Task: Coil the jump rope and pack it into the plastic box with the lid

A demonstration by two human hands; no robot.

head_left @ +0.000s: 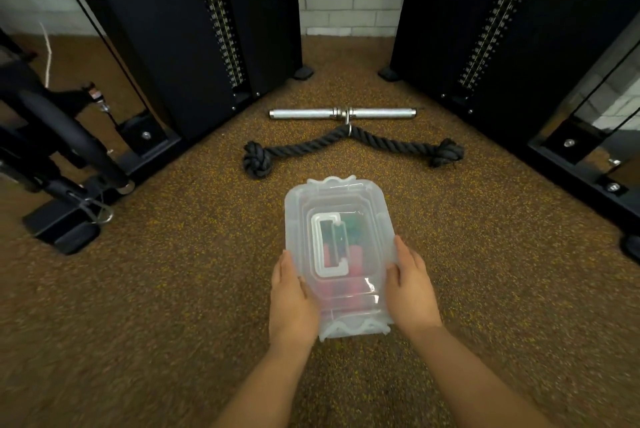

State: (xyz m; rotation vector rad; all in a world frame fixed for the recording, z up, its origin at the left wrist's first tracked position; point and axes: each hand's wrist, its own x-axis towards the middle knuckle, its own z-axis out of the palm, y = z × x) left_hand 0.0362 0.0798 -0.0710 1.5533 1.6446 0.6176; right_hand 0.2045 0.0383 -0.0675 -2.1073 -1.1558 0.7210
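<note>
A clear plastic box (301,205) stands on the speckled brown floor in front of me, with its lid (346,192) on top and a white handle (329,247) lying flat in the lid's middle. Through the plastic I make out the jump rope (349,271) as red and dark green shapes inside. My left hand (292,303) presses flat against the box's left side near its front. Against the right side, my right hand (410,289) does the same. Both hands clasp the box between them.
A black twisted rope attachment (311,147) with knotted ends and a steel bar (308,113) lie on the floor just beyond the box. Black weight-stack columns (180,29) stand left and right. A machine base with a carabiner (100,212) sits at the left.
</note>
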